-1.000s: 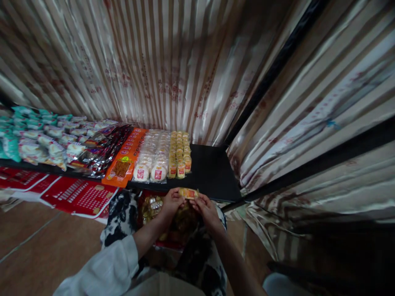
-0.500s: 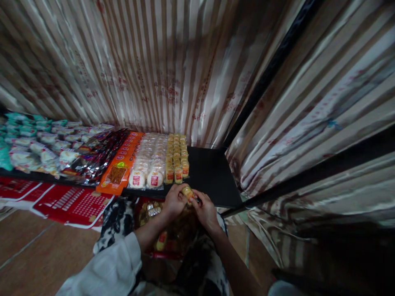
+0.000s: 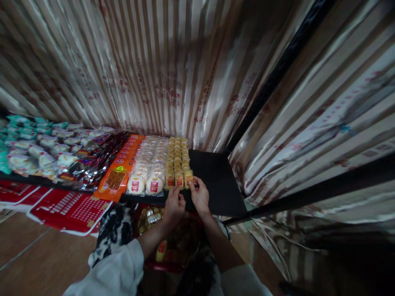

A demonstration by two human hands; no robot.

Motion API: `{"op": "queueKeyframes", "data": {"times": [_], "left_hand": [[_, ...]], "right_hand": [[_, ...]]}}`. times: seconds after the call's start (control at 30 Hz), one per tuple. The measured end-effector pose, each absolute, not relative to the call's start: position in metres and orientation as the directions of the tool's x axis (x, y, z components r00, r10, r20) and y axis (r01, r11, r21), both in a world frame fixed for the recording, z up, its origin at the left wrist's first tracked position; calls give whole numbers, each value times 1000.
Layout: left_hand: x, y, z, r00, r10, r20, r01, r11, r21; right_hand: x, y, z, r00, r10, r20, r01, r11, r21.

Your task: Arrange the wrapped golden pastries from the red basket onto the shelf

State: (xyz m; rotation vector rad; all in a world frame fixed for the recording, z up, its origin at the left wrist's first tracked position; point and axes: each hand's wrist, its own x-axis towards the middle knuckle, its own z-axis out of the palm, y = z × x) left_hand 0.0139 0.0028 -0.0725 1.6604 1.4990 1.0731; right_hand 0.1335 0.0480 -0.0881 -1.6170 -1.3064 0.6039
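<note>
Hands at frame centre, your left hand (image 3: 174, 203) and right hand (image 3: 199, 194) pinch-closed on a yellow packet (image 3: 188, 178), set beside yellow packet rows (image 3: 177, 158), black shelf (image 3: 216, 185).

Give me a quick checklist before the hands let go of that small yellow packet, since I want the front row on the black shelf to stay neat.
1. Packet at the row: ok. The yellow packet stands at the front end of the yellow packet rows.
2. Right hand contact: ok, fingertips on the packet.
3. Left hand contact: ok, fingertips at the neighbouring front packets.
4. Packet upright and level with its neighbours: cannot tell, the picture is blurred.
5. Bare room on the black shelf to the right: ok.
6. White round packets to the left undisturbed: ok, they lie in line.
</note>
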Motion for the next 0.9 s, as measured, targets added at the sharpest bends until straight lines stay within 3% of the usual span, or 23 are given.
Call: {"op": "queueKeyframes", "data": {"times": [0.37,0.7,0.9], "left_hand": [[15,8,-84,31,982,184,492,-175,853],[17,12,-86,84,990,117,457,-142,878],[10,-1,-80,78,981,179,484,-195,853]], "right_hand": [[124,45,-91,346,915,207,511,2,-860],[121,48,-99,295,923,247,480,81,-873],[122,44,-96,277,926,257,485,96,-869]]}}
